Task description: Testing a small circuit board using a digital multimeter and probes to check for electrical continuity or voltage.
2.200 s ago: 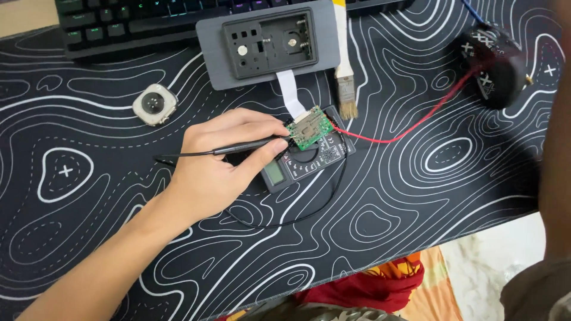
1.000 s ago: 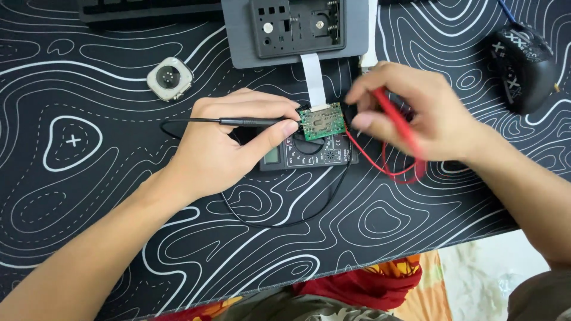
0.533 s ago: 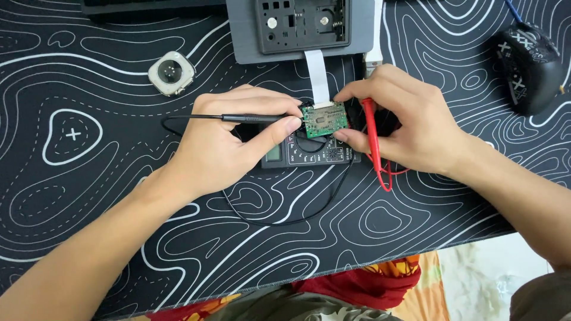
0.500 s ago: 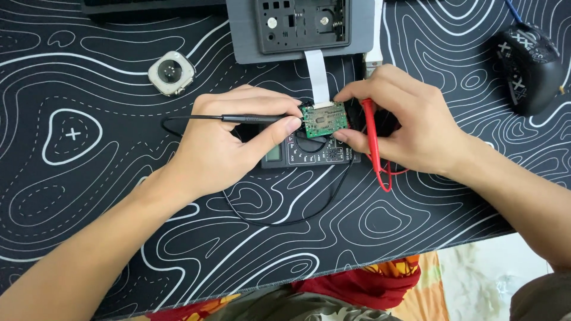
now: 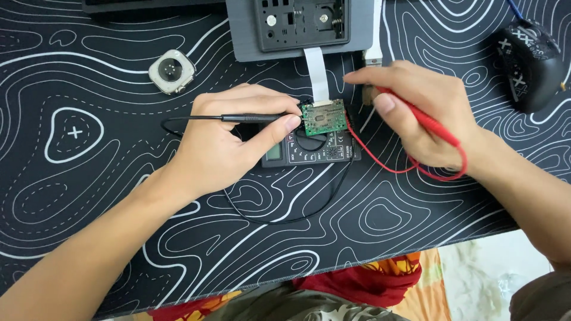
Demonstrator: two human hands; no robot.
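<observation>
Left hand (image 5: 229,139) pinches black probe (image 5: 250,117) at green circuit board (image 5: 323,117) atop multimeter (image 5: 309,148); right hand (image 5: 425,113) grips red probe (image 5: 419,116), tip just beside board

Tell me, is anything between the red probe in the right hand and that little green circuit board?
Nothing visible. The right hand holds the red probe just right of the green circuit board, with only bare mat and the red lead between them. The left hand holds the black probe at the board's left edge.
</observation>
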